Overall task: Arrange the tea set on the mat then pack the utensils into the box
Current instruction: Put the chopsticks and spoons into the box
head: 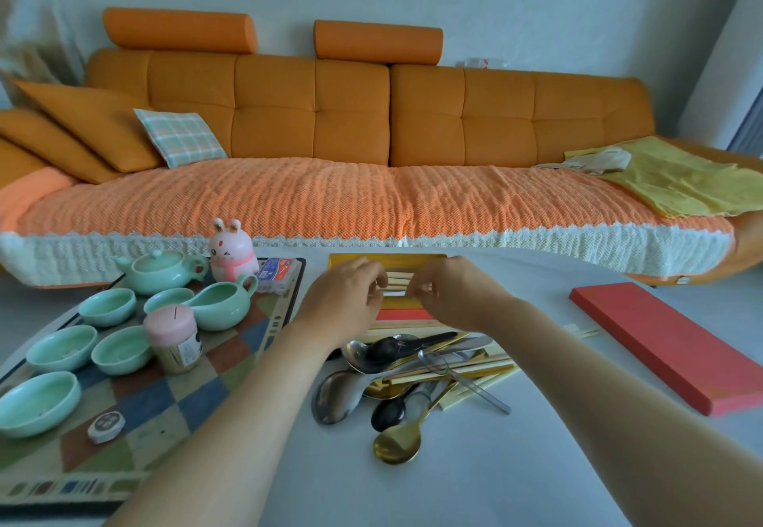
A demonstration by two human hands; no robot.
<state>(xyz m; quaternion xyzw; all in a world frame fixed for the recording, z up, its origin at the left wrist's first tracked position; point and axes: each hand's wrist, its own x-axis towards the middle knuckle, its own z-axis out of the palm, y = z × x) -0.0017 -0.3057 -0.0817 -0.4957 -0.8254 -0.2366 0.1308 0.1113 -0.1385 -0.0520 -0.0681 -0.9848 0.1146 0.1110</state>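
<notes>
Over the open yellow-lined box [388, 260], a bundle of pale wooden chopsticks [398, 278] is pinched at either end, by the left hand [344, 299] and the right hand [448, 293]. Its long axis is laid left to right between the two. Heaped metal spoons and forks [413, 365] are seen nearer the body, equally close to both wrists.

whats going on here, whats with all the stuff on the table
A person is packing utensils. The left hand and right hand both pinch pale chopsticks over the open box. The green tea set already sits on the checkered mat at the left. A pile of spoons and other utensils lies loose on the table in front of the box, and the red lid lies off to the right.
</notes>
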